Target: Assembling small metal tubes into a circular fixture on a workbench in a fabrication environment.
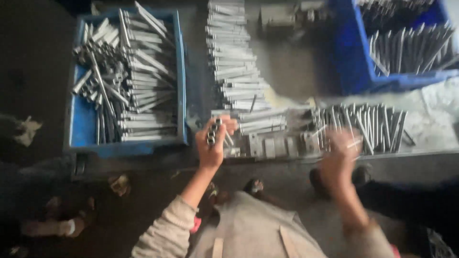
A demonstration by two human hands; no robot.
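While the head camera looks down, the left hand (213, 140) is curled tight around a small bundle of short metal rods (211, 132), held upright just off the near right corner of the light blue crate (180, 81) full of metal pins. The right hand (338, 155) is blurred over the row of upright pins (373, 125) along the near edge of the workbench (430, 126); a thin rod (355, 143) shows at its fingers, but I cannot tell how far they are closed.
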